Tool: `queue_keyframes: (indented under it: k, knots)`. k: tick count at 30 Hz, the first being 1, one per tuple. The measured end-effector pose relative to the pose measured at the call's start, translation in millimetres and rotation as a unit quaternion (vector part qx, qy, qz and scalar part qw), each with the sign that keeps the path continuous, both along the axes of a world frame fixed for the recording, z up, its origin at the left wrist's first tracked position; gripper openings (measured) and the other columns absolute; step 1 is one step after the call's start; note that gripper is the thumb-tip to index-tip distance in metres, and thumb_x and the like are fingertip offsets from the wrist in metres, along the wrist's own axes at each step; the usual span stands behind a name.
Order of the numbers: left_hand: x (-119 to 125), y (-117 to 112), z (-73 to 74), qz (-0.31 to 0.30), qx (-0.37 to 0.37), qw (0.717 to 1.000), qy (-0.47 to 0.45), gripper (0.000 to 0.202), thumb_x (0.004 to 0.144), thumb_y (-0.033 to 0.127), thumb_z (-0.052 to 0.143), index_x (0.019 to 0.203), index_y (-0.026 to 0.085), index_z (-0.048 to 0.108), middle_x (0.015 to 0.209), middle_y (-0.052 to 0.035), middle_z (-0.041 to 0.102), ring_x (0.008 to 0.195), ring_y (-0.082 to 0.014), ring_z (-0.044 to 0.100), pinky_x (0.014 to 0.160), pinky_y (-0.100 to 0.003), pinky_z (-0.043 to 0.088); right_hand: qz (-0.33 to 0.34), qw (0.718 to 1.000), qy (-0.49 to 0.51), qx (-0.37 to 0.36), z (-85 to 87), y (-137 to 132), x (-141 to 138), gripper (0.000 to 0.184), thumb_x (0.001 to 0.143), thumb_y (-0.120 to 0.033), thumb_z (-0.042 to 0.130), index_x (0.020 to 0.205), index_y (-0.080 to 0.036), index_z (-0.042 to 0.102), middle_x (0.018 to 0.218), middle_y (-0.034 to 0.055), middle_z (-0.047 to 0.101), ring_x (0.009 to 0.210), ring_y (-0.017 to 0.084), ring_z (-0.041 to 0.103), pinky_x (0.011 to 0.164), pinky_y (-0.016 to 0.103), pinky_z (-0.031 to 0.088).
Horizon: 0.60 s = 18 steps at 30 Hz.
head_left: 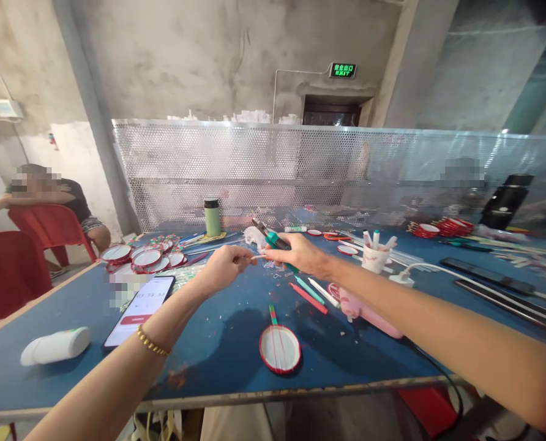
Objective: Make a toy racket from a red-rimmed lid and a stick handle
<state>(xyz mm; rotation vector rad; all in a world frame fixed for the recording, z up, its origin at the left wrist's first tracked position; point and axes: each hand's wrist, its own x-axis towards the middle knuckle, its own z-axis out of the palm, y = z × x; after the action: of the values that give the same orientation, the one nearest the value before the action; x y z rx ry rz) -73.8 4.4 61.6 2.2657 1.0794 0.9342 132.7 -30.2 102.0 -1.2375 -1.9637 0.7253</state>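
My left hand (227,266) is closed, its fingertips pinching a thin whitish strip (259,256) that reaches across to the fingers of my right hand. In my right hand (298,252) is a pair of pliers (276,240) with green and black handles, its jaws pointing up and to the left. The strip's exact kind is too small to make out. Below both hands, a small round paddle (280,350) with a red rim, white face and short green and red handle lies on the blue table (199,367). Small clear bits (275,269) are scattered behind the hands.
Stacked red-rimmed paddles (147,258) and a phone (139,312) lie left, near a white bottle (56,346). A green tumbler (212,217) stands behind. Pens (308,291), a paper cup (374,257) and a pink object (369,312) are right. A perforated metal screen (254,165) stands behind the table.
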Motion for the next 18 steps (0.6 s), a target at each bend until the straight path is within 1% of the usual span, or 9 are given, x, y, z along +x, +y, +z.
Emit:
queue_keyframes:
  k: [2, 4, 5, 7, 8, 11, 13, 15, 18]
  knots:
    - [-5.4, 1.7, -2.1, 0.062, 0.019, 0.997, -0.037, 0.025, 0.078, 0.021, 0.048, 0.084, 0.015, 0.071, 0.061, 0.0008, 0.054, 0.055, -0.0107, 0.044, 0.052, -0.021, 0.032, -0.022, 0.999, -0.017, 0.026, -0.8, -12.6, 0.9, 0.019, 0.083, -0.035, 0.063, 0.085, -0.018, 0.058, 0.071, 0.0005, 0.059, 0.064, 0.013, 0.054, 0.058, 0.025, 0.043]
    - [-9.1, 1.2, -5.9, 0.101, 0.015, 0.991, -0.09, 0.023, 0.078, 0.021, 0.048, 0.085, 0.015, 0.069, 0.062, 0.0012, 0.056, 0.052, -0.0099, 0.044, 0.051, -0.021, 0.033, -0.034, 0.999, -0.011, -0.013, -8.6, -28.6, 0.1, 0.017, 0.085, -0.035, 0.058, 0.086, -0.018, 0.056, 0.068, 0.0001, 0.058, 0.062, 0.014, 0.055, 0.057, 0.026, 0.043]
    - [-9.9, -0.3, -8.0, 0.106, 0.009, 0.988, -0.114, 0.022, 0.078, 0.022, 0.048, 0.085, 0.015, 0.068, 0.062, 0.0013, 0.057, 0.05, -0.0096, 0.044, 0.051, -0.022, 0.033, -0.022, 0.999, -0.008, -0.047, -14.9, -36.8, -1.0, 0.017, 0.086, -0.035, 0.057, 0.086, -0.018, 0.055, 0.07, 0.0005, 0.059, 0.063, 0.014, 0.056, 0.057, 0.026, 0.044]
    - [-9.3, -6.1, -11.8, 0.101, 0.007, 0.984, -0.146, 0.022, 0.08, 0.025, 0.049, 0.086, 0.015, 0.068, 0.063, 0.0012, 0.059, 0.05, -0.0093, 0.044, 0.051, -0.022, 0.033, -0.017, 0.995, -0.003, -0.093, -29.5, -50.9, -4.0, 0.016, 0.085, -0.034, 0.057, 0.085, -0.018, 0.055, 0.069, 0.0006, 0.059, 0.063, 0.015, 0.056, 0.056, 0.026, 0.043]
    - [-8.1, -9.8, -13.3, 0.097, 0.011, 0.984, -0.152, 0.023, 0.081, 0.026, 0.049, 0.086, 0.015, 0.068, 0.064, 0.001, 0.059, 0.051, -0.0095, 0.045, 0.051, -0.022, 0.033, -0.018, 0.995, -0.003, -0.1, -36.6, -56.1, -5.5, 0.017, 0.084, -0.035, 0.058, 0.084, -0.018, 0.056, 0.069, 0.0005, 0.06, 0.064, 0.015, 0.056, 0.057, 0.026, 0.043]
    - [-2.9, -21.5, -15.7, 0.088, 0.01, 0.985, -0.148, 0.023, 0.08, 0.026, 0.05, 0.085, 0.015, 0.069, 0.063, 0.0006, 0.059, 0.055, -0.0106, 0.047, 0.053, -0.022, 0.034, -0.019, 0.996, -0.011, -0.083, -50.5, -64.0, -8.3, 0.018, 0.083, -0.036, 0.061, 0.082, -0.018, 0.058, 0.069, 0.0, 0.06, 0.064, 0.015, 0.054, 0.057, 0.026, 0.041]
    - [0.7, -27.4, -16.0, 0.083, 0.0, 0.987, -0.136, 0.022, 0.079, 0.025, 0.05, 0.084, 0.016, 0.07, 0.062, 0.0003, 0.06, 0.056, -0.0113, 0.048, 0.054, -0.022, 0.034, -0.02, 0.998, -0.014, -0.065, -52.5, -64.9, -8.5, 0.018, 0.083, -0.036, 0.062, 0.08, -0.018, 0.06, 0.068, -0.0004, 0.06, 0.064, 0.014, 0.053, 0.057, 0.026, 0.039]
    - [3.9, -31.2, -15.7, 0.079, -0.006, 0.989, -0.127, 0.022, 0.079, 0.025, 0.051, 0.083, 0.016, 0.07, 0.062, 0.0001, 0.061, 0.057, -0.0118, 0.049, 0.055, -0.023, 0.035, -0.019, 0.998, -0.023, -0.053, -50.9, -65.0, -7.9, 0.018, 0.084, -0.035, 0.061, 0.077, -0.018, 0.06, 0.067, -0.0007, 0.059, 0.064, 0.014, 0.051, 0.057, 0.026, 0.038]
    - [7.9, -34.4, -14.6, 0.07, -0.02, 0.99, -0.121, 0.022, 0.08, 0.028, 0.051, 0.081, 0.017, 0.07, 0.062, -0.0001, 0.061, 0.057, -0.0124, 0.05, 0.055, -0.024, 0.036, -0.021, 0.997, -0.062, -0.041, -48.7, -65.4, -6.8, 0.02, 0.085, -0.035, 0.059, 0.075, -0.018, 0.061, 0.065, -0.0013, 0.057, 0.061, 0.014, 0.048, 0.055, 0.026, 0.034]
